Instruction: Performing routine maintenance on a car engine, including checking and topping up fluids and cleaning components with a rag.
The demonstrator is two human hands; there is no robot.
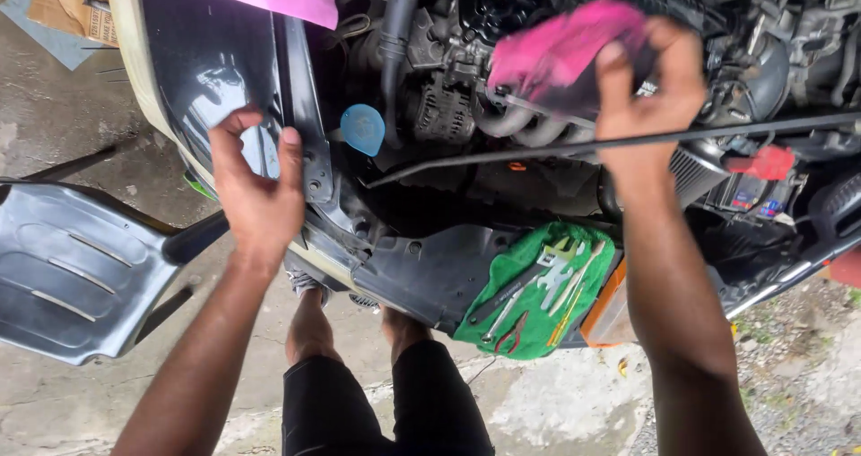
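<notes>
Two bare forearms reached up from the bottom edge toward an open engine bay (pixel 466 142). At the bay's left edge, the left hand (pixel 260 191) hovered with fingers loosely curled and thumb apart, gripping nothing, just above the dark inner fender panel (pixel 206 61). Over the middle of the bay, the right hand (pixel 650 93) clutched a pink rag (pixel 556 48), thumb and fingers closed around it, just above the exhaust pipes. A thin prop rod (pixel 538 151) crossed below that hand. On the front edge lay a green cloth (pixel 489 326) carrying spanners and pliers; a blue cap (pixel 363 129) sat nearby.
</notes>
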